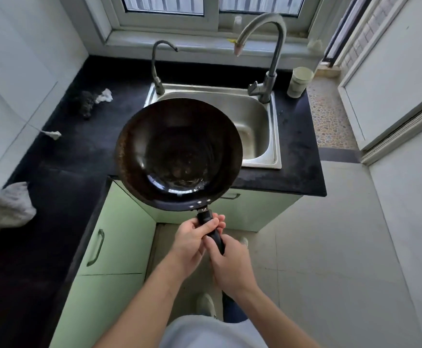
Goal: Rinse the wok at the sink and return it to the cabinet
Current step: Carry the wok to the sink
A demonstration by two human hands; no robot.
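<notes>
Gripping the one black handle (210, 228) with both hands; fingers (213, 223) of the left hand (192, 243) curled round it close to the bowl; right hand (231, 268) closed round it just behind; the two hands touch.

One wok (178, 154), dark, open side up, held in the air; its bowl overlaps the front edge of the counter (79, 151) and the near left part of the sink (262, 121); glossy patches on the inner wall nearest the handle.

One steel sink, single basin, set in the black counter. Two taps at its back rim: a thin one (157, 71) at the left corner; a taller gooseneck (270, 59) at the right. One pale cup (300, 81) on the counter just right of the tall tap.

Left of the sink: one dark scrubber-like lump (85, 104) touching one crumpled white scrap (104, 95); a second white scrap (52, 134) nearer the wall. One grey cloth (4, 209) at the left edge of view.

Below the counter, pale green cabinet doors (114, 232), all closed; two door pulls (96, 247) in view, the second partly behind the wok. One pale shoe (206, 303) on the floor between the forearms. Window (210, 11) above the sink; two panes showing.
</notes>
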